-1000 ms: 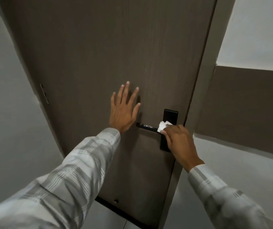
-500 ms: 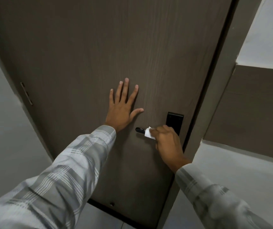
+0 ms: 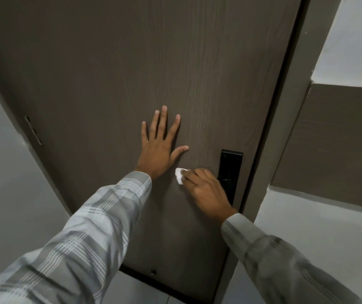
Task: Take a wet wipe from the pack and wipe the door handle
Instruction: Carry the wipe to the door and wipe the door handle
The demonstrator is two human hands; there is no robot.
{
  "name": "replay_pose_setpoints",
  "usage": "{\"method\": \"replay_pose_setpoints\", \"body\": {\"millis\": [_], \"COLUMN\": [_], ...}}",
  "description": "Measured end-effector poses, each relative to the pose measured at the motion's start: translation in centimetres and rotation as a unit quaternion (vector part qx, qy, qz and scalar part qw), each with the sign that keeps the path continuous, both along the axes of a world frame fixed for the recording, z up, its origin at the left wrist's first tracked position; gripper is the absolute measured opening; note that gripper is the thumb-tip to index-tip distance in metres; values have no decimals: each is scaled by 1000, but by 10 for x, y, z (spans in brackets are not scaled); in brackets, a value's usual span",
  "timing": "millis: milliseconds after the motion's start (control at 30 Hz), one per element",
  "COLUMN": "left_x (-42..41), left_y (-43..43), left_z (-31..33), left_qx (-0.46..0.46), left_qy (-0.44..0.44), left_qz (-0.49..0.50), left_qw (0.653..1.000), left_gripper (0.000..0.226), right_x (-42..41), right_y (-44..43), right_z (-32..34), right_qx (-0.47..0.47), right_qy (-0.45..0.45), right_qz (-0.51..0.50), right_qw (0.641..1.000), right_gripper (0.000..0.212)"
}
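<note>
A dark brown door (image 3: 131,73) fills the view. Its black handle plate (image 3: 230,167) sits near the right edge; the lever itself is hidden under my right hand (image 3: 206,191). That hand is closed around a small white wet wipe (image 3: 179,175), which sticks out at the lever's free left end. My left hand (image 3: 160,148) lies flat on the door, fingers spread, just left of and above the wipe. The wipe pack is out of view.
The grey door frame (image 3: 285,128) runs down the right side, with a white and brown wall (image 3: 333,139) beyond it. A hinge (image 3: 33,130) shows on the door's left edge. Pale floor (image 3: 145,290) lies below the door.
My right hand has slid the wipe leftward along the lever, from beside the plate to the lever's tip. My left hand has stayed flat on the door.
</note>
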State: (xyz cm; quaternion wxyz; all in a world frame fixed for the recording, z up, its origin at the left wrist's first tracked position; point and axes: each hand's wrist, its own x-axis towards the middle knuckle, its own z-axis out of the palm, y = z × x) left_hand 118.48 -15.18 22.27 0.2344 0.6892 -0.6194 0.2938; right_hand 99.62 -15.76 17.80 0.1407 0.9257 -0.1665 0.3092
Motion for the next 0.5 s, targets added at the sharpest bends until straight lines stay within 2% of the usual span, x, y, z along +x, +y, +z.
{"method": "replay_pose_setpoints", "body": {"millis": [233,367,500], "left_x": [1,1,0], "left_y": [0,-1,-1], "left_z": [0,1,-3], "left_qx": [15,16,8], "left_qy": [5,10,14], "left_qz": [-6,-10,-12], "left_qw": [1000,1000,1000], "left_gripper": [83,82,81], "right_x": [-69,-81,-57], "right_y": [3,6,10], "right_z": [4,3,5], "right_qx": [31,59,42], "right_qy": [35,26,38], "right_qz": [-101,-119,-107], "right_qw": [994,991,993], "right_gripper": [61,66,64]}}
